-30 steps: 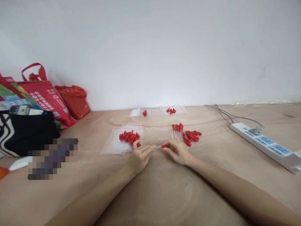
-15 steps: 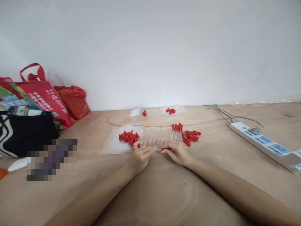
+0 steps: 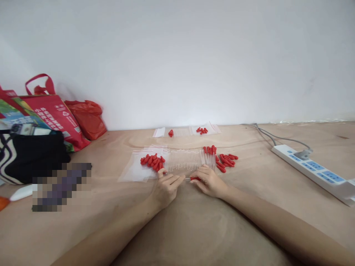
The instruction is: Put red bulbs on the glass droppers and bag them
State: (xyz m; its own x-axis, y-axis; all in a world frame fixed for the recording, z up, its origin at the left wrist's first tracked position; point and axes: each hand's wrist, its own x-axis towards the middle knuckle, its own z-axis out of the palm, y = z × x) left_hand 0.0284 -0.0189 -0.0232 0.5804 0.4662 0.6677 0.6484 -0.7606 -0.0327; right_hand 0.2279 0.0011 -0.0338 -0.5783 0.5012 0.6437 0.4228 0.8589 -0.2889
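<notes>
Between my hands lies a thin clear dropper tube (image 3: 187, 179), held level just above the table. My left hand (image 3: 168, 187) pinches its left end between thumb and fingers. Closed around a red rubber bulb (image 3: 195, 178) at the tube's right end is my right hand (image 3: 209, 181); the fingers partly cover where bulb and tube meet. Just beyond, a row of clear tubes (image 3: 183, 159) lies side by side. Several tubes at its right end carry red bulbs (image 3: 210, 149). A pile of loose red bulbs (image 3: 153, 161) rests left of the row, on clear zip bags (image 3: 131, 170).
More red bulbs (image 3: 227, 160) lie to the right of the row. Farther back are another bag (image 3: 212, 128) and a small set of tubes (image 3: 181, 132). A white power strip (image 3: 313, 170) stands right; shopping bags (image 3: 59, 114) and a black bag (image 3: 36, 155) stand left.
Both hands stay close together, holding the tube and bulb almost as before. The whole view has shifted very slightly.
</notes>
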